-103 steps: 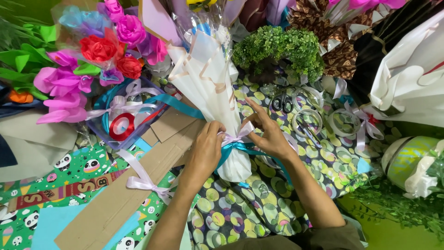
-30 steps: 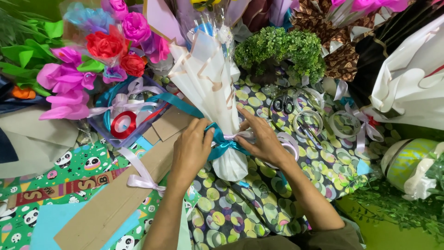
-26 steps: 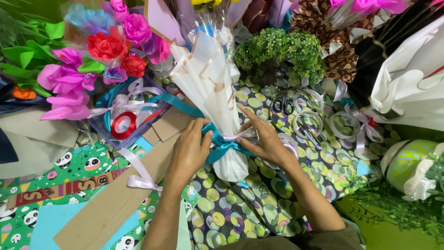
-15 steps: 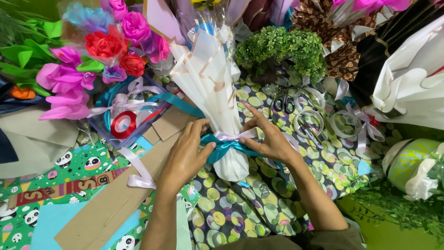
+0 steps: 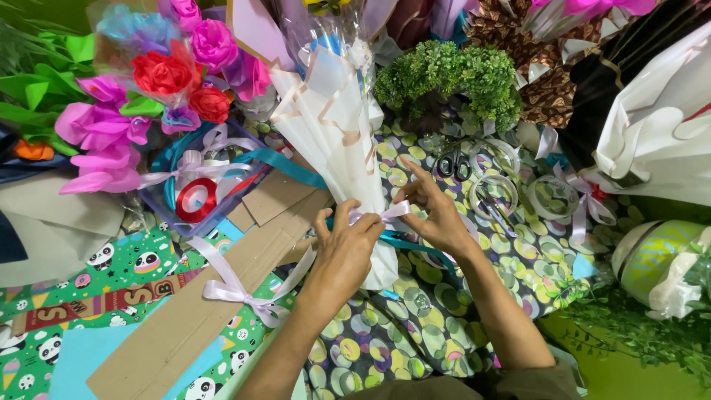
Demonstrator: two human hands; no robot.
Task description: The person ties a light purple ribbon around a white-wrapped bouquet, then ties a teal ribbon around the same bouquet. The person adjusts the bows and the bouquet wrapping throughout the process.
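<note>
— Bouquet in cream wrap lies on our patterned paper, beside the cardboard strip.
— Our left hand pinches the pale ribbon at its neck; our right hand grips the other end, teal ribbon beneath.

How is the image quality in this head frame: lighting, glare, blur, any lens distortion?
Head view: lighting is even and bright, with soft, faint shadows; slight glare on the clear cellophane at the top; the left hand, right hand and white paper bouquet wrap are sharp, with no evident motion blur; wide-angle stretch shows towards the edges, as on the white wrap at right.
</note>
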